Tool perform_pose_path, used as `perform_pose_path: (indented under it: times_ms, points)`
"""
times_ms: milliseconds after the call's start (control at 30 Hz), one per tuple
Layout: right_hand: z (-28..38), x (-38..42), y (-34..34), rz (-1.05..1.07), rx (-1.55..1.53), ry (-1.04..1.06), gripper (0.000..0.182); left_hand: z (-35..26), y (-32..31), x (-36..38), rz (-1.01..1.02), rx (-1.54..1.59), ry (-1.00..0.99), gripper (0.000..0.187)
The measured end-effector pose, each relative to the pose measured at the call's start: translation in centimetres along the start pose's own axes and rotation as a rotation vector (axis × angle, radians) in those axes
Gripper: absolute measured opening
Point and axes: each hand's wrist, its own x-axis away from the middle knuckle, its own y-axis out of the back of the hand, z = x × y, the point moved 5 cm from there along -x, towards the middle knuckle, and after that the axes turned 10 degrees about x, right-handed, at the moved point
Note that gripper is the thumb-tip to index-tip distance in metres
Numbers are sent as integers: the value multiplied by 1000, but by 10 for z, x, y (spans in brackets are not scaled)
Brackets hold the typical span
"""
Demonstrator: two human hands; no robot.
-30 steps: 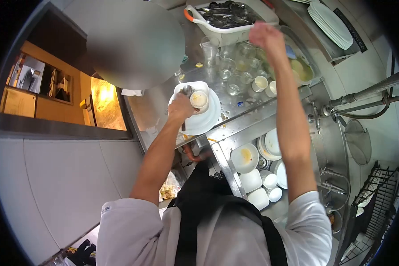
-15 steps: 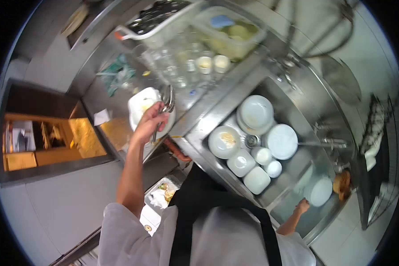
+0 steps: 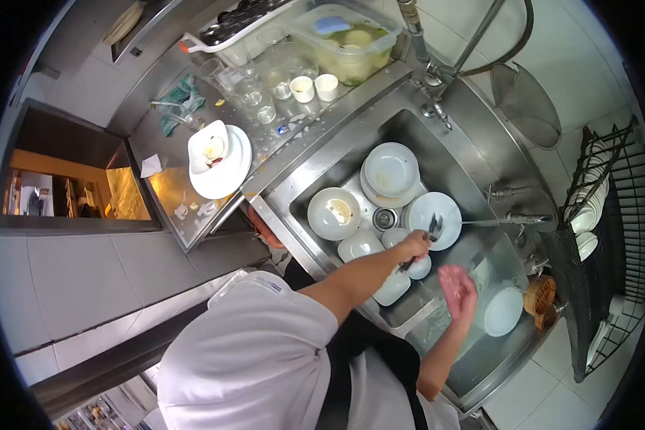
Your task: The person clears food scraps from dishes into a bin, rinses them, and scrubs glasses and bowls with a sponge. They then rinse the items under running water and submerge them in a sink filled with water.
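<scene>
Head cam, work surface: a stainless-steel (SS) counter [image 3: 276, 143] adjoins a rectangular SS sink basin [image 3: 437, 154]; a 2nd basin [image 3: 473, 369] adjoins at R. On counter, near L end: flat round white plate [image 3: 226, 188] w/ squarish white bowl [image 3: 217, 134] on it, plus crumpled green cloth [image 3: 180, 100]. Toward wall: clear drinking glasses [image 3: 266, 113], 2 small white cups [image 3: 302, 90], and a translucent plastic container [image 3: 378, 59] w/ yellow-green contents. Sink basin: white round bowl w/ food residue [image 3: 322, 221], stacked white round bowls [image 3: 392, 172], shallow round white dish [image 3: 448, 231]. 2nd basin: white round bowl, pale [image 3: 504, 312].

Room: grey wall tiles [image 3: 86, 279] at L, round wire-mesh strainer [image 3: 527, 107] at R wall, black wire dish rack [image 3: 632, 236] at far R.

Hands: L arm crosses in front of torso, forearm bare, pointing R. L hand [image 3: 413, 247] is closed around metal cutlery [image 3: 435, 226]; cutlery ends project both sides of fist, upper end over the round dish; exact pc. count n/a (too small). R forearm rises from btm edge; R hand [image 3: 459, 288] is part-open, fingers loosely curled, nothing visible in grip, near L hand but apart.
</scene>
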Motion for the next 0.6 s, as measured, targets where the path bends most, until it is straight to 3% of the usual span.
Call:
perform_pose_path:
  times_ms: [67,133,200,300,367,400,433,467,500,533,567,600]
  points:
    - [1,-37,-24,-191,288,234,38,2,-14,-1,-21,-210,44,13]
    - [-16,-74,-32,-572,808,245,41,-37,-17,32,-152,-395,-159,26]
    - [-47,-108,-95,-232,178,-20,34,-25,14,-4,-219,-809,-476,36]
    - [-74,-143,-185,210,-197,-263,25,-58,57,5,-299,-1153,-872,40]
    - [-113,-205,-206,168,-167,-353,21,-102,101,50,-325,-1285,-1119,40]
    - [-123,-237,-222,147,-154,-390,20,-173,130,118,-217,-1227,-723,38]
    - [-107,-246,-284,143,15,-327,20,-246,157,202,-167,-1192,-327,38]
    - [-89,-235,-342,125,173,-274,22,-270,201,237,-443,-877,-544,30]
    - [-81,-240,-388,338,201,-359,22,-284,263,254,-666,-810,-761,26]
    - [-72,-242,-432,550,228,-443,23,-301,312,289,-919,-547,-709,23]
    - [-54,-242,-483,636,365,-371,21,-318,354,323,-1196,-825,-933,30]
    - [-44,-261,-526,706,306,-463,19,-323,393,342,-1441,-992,-758,39]
